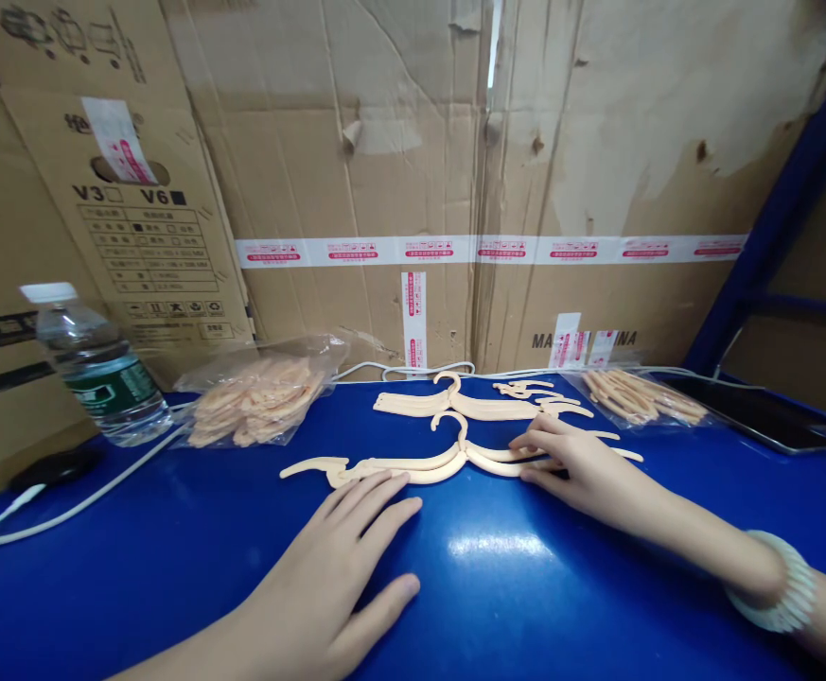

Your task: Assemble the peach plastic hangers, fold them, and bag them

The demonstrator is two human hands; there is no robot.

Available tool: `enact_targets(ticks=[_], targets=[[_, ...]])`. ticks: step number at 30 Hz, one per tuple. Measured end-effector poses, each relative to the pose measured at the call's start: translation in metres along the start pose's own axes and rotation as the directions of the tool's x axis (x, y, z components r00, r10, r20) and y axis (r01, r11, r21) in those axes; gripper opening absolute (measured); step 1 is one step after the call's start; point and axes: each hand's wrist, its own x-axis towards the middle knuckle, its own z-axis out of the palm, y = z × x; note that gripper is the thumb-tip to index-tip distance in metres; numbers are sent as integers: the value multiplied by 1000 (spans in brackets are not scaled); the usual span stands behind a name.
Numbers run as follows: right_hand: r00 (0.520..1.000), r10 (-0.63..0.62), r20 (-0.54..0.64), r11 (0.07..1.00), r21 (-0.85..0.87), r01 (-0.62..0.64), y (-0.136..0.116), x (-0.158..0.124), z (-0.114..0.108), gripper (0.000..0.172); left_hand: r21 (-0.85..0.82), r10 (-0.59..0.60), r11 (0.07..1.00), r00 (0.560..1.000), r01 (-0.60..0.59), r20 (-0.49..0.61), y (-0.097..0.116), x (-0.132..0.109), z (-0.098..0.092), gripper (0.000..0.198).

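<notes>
A cream plastic folding hanger (416,470) lies spread on the blue table, its hook pointing away from me. My left hand (356,549) is open, fingers apart and thumb held out, with its fingertips at the hanger's left arm. The hanger's right arm passes between the thumb and fingers of my right hand (561,459), which closes on it. Just behind lies a second cream hanger (413,405), also spread with its hook away. A few small cream hanger pieces (526,389) lie to the right of that one, partly behind my right hand.
A clear bag of cream pieces (256,402) lies left, another bag (643,395) right. A water bottle (104,369) stands far left near a white cable (93,501). A dark phone (760,416) lies right. Cardboard (356,189) walls the back of the blue table (490,605).
</notes>
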Motion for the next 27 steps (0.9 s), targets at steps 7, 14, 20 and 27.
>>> enact_targets(ticks=[7,14,20,27], targets=[[1000,-12,-6,999,29,12,4,1,0,23,68,22,997,1000,-23,14,-2,-1,1,44],[998,-59,17,998,33,59,4,4,-3,21,63,34,997,999,-35,15,-2,-1,1,44],[998,-68,14,996,65,67,6,4,-3,21,52,37,998,999,-38,6,-3,-1,2,44],[996,-82,39,996,51,80,4,2,-4,24,-13,96,995,995,-96,17,-1,1,-2,42]])
